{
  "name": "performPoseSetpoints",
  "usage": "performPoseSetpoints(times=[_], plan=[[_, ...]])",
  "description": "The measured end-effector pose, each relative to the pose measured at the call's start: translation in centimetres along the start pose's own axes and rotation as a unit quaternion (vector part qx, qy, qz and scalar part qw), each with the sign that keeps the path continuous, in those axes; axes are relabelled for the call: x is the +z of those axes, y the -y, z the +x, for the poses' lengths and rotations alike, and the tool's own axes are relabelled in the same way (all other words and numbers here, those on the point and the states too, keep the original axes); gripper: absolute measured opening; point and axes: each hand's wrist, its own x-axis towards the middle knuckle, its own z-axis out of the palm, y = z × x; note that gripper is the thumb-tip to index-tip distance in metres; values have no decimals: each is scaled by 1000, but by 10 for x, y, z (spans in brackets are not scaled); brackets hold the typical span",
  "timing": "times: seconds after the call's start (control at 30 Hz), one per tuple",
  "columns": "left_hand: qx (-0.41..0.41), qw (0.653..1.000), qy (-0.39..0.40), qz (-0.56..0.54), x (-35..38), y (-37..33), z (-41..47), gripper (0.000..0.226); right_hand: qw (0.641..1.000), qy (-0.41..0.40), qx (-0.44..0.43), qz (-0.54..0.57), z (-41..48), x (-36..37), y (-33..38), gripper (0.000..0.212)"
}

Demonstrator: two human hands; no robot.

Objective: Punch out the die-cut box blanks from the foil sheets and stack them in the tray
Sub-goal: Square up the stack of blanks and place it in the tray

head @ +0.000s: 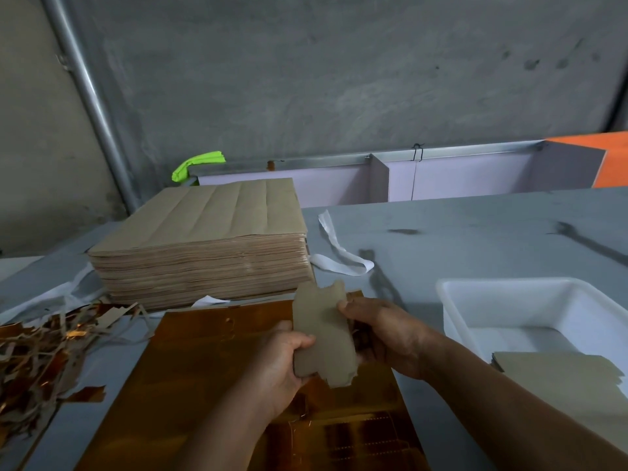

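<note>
I see blank [323, 338] free, fingers [299, 341] of left hand [282, 365], right hand [384, 334] pinching it; few stacked in tray [448, 300] at 3 o'clock; thick sheet pile [204, 232] at 11 not yet done

- Left hand [289, 355], just below the middle of the frame: bare, with a rounded heel and a thick thumb; its nails are too soft in the dim light to make out.
- Left forearm [231, 430], running to the bottom edge at lower centre: bare from the wrist to the frame edge, slim, smooth in outline.
- Right hand [384, 334], right of centre: bare, with knuckle ridges showing on its back and a short thumbnail [342, 304] at the thumb tip.
- Right forearm [509, 413], running to the lower right corner: bare from wrist to frame edge, looking broader toward the corner and slightly blurred there.
</note>
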Motion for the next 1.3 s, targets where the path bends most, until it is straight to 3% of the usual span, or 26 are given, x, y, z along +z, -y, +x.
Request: performPoseSetpoints(times=[0.13, 0.3, 0.43, 0.53, 0.63, 0.73, 0.8, 0.9, 1.0, 1.13, 1.3], plan=[[57, 979, 35, 190, -9, -8, -3, 31, 999, -48, 1, 12, 4, -3, -1, 36], [98, 938, 79, 322, -14, -21, -8, 27, 996, -80, -14, 25, 7, -12, 0, 41], [116, 891, 105, 427, -16, -27, -11, 23, 998, -10, 10, -62, 5, -13, -1, 48], [116, 879, 126, 444, -16, -31, -12, 25, 994, 47, 36, -91, 4, -14, -2, 42], [110, 912, 132, 372, -22, -31, -12, 37, 997, 51, 23, -56, 5, -13, 0, 42], [71, 984, 79, 143, -23, -26, -12, 41, 1000, 9, 9, 23, 7, -16, 1, 54], [23, 997, 68, 12, -23, -20, -14, 46, 997, -26, 7, 75, 8, -18, 1, 63], [2, 993, 73, -88, -21, -14, -17, 48, 991, -72, 1, 116, 10, -19, 2, 66], [60, 989, 72, -116, -18, -11, -20, 50, 985, -99, -11, 138, 11, -21, 2, 67], [162, 979, 94, -76, -15, -11, -24, 61, 979, -90, -17, 183, 8, -23, 5, 52], [229, 965, 106, -67, -13, -18, -28, 54, 968, -65, -31, 240, 7, -22, 8, 48]])
